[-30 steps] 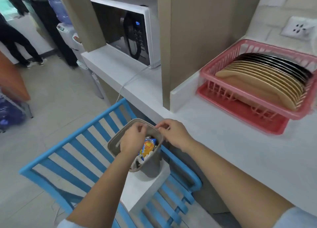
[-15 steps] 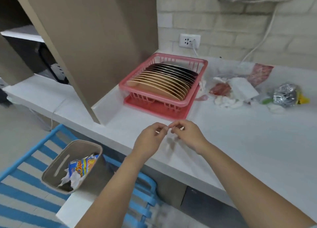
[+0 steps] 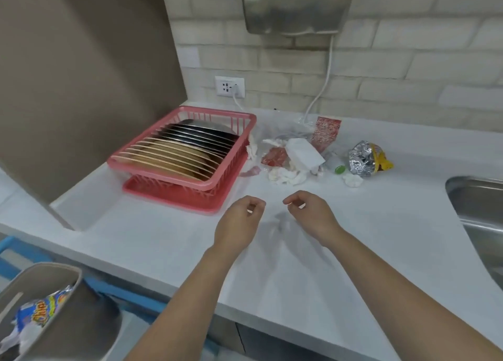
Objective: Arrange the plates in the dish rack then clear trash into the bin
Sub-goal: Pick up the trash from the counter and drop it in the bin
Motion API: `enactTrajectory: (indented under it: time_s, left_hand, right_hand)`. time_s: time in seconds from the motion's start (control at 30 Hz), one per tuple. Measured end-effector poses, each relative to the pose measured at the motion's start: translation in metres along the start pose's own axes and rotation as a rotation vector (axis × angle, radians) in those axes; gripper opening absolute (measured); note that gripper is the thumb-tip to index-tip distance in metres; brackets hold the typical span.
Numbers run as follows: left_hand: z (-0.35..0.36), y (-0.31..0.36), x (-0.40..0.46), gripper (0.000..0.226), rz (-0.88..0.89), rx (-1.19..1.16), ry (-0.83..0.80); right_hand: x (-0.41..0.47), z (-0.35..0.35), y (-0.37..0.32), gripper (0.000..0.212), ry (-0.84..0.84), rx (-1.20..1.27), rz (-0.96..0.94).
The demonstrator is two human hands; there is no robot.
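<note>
A pink dish rack (image 3: pixel 245 132) on the white counter (image 3: pixel 353 238) holds several tan and dark plates (image 3: pixel 179 151) standing on edge. To its right lies trash: crumpled tissues (image 3: pixel 288 174), a red wrapper (image 3: pixel 325 132), a white paper (image 3: pixel 304 154), a silver-and-yellow foil bag (image 3: pixel 364 158) and a green cap (image 3: pixel 339 169). The grey bin (image 3: pixel 68 320) at the lower left holds a chip bag (image 3: pixel 40 313) and tissue. My left hand (image 3: pixel 239 222) and right hand (image 3: pixel 310 213) hover over the counter in front of the trash, fingers loosely curled, holding nothing.
A steel sink (image 3: pixel 479 211) is set into the counter at the right. A tall brown cabinet panel (image 3: pixel 81 88) stands left of the rack. A metal dispenser (image 3: pixel 296 5) hangs on the brick wall, its cord running to the counter; a socket (image 3: pixel 230 87) is beside it. Blue slats (image 3: pixel 8 262) show beside the bin.
My hands left the bin and came up over the counter, then parted from touching fingertips. The view swung right from the bin to the rack and trash.
</note>
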State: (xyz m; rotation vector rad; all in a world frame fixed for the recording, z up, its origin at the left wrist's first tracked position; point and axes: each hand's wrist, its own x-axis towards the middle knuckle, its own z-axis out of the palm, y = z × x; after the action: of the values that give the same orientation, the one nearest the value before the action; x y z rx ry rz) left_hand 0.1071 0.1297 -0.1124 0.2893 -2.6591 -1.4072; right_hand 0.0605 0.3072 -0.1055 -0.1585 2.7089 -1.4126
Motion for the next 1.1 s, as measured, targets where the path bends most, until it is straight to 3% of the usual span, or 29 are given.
enactTrajectory:
  time_s: [0.27, 0.47, 0.63, 0.8, 0.87, 0.93, 1.1]
  left_hand:
    - [0.025, 0.024, 0.049, 0.019, 0.025, 0.024, -0.026]
    - [0.042, 0.036, 0.099, 0.015, 0.062, 0.004, -0.01]
    - [0.049, 0.036, 0.138, 0.013, 0.124, 0.046, -0.039]
    - [0.051, 0.034, 0.165, 0.016, 0.138, 0.01, -0.054]
    - [0.053, 0.033, 0.175, 0.017, 0.135, -0.007, -0.04]
    - [0.056, 0.032, 0.182, 0.015, 0.137, -0.039, -0.027]
    - [0.065, 0.029, 0.192, 0.019, 0.144, -0.154, -0.006]
  right_hand:
    - [0.047, -0.025, 0.009, 0.022, 0.1, -0.048, -0.046]
    - [0.093, -0.034, 0.009, 0.034, 0.145, -0.253, -0.067]
    - [0.137, -0.036, 0.007, 0.065, 0.247, -0.466, -0.081]
    - [0.167, -0.026, 0.01, 0.103, 0.233, -0.643, -0.079]
    - [0.176, -0.023, 0.013, 0.099, 0.23, -0.694, -0.099]
    - [0.182, -0.021, 0.016, 0.083, 0.249, -0.725, -0.124]
    - [0.189, -0.027, 0.025, 0.037, 0.332, -0.459, -0.168]
